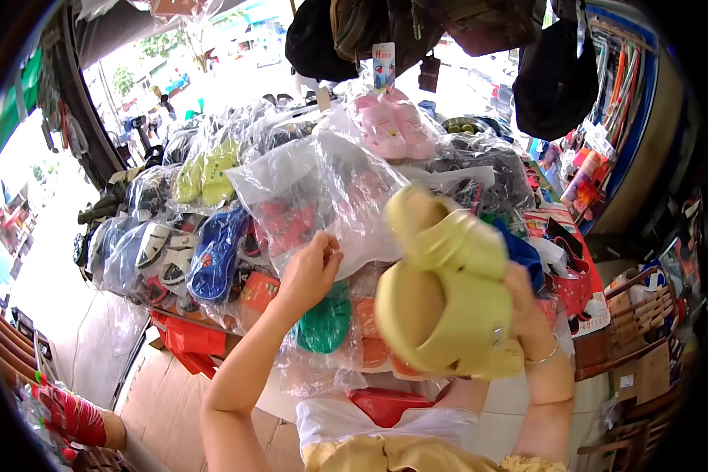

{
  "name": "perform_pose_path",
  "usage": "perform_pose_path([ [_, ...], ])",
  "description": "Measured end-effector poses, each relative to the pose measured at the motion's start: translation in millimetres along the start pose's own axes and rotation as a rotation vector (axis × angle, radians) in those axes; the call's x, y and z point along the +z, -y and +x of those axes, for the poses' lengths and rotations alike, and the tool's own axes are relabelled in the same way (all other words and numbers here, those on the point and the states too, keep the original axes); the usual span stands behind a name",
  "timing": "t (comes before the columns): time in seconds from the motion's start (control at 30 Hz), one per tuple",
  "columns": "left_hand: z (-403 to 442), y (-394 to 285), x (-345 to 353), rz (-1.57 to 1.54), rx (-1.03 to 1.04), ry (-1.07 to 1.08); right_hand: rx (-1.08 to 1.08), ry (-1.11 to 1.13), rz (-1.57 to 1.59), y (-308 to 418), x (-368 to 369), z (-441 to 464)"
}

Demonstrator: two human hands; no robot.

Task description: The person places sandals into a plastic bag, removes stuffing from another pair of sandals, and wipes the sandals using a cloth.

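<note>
Plastic-wrapped footwear point(283, 145) heaped across the surface point(594, 287), bagged presumably against dust and to keep pairs together. Hung above the far side, perhaps to spare room below: dark bags point(322, 39). Held up over the near right part of the heap, well clear of any wrapping: a pair of yellow-green slides point(448, 295) (one overlapping the other, a little blurred), right hand point(527, 307) clamped on the far-right side, likely to keep both together in one grip. Spread left of the pair, atop the heap: a clear bag point(291, 169). At its lower edge, left hand point(313, 271), fingers curled inward; impossible to tell whether pinched on plastic. Lying on the left, a blue slipper point(215, 259); nearer the middle, a green clog point(324, 322).

Little bare surface between packets; wrapping hanging over the near edge, close to the body, easily snagged. Freer room in the air above the heap, and over the floor point(161, 393) at near left.
</note>
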State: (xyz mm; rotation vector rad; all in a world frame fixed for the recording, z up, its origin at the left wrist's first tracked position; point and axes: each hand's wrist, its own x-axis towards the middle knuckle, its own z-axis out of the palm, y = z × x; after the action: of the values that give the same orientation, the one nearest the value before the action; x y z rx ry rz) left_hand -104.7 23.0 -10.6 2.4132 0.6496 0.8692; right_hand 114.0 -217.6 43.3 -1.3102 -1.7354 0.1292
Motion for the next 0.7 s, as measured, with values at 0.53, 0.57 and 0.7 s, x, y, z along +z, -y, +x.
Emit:
perform_pose_path([
  [0.53,-2.0,-43.8,-34.0,0.410,0.619,-0.295,-0.174,0.102,-0.474,6.9,53.4,25.0],
  [0.57,-3.6,-42.3,-34.8,0.434,0.654,-0.271,-0.175,0.092,-0.461,4.6,53.2,25.5],
  [0.7,-13.5,-48.7,-36.3,0.450,0.795,-0.161,-0.093,-0.069,-0.586,-3.7,46.3,23.6],
])
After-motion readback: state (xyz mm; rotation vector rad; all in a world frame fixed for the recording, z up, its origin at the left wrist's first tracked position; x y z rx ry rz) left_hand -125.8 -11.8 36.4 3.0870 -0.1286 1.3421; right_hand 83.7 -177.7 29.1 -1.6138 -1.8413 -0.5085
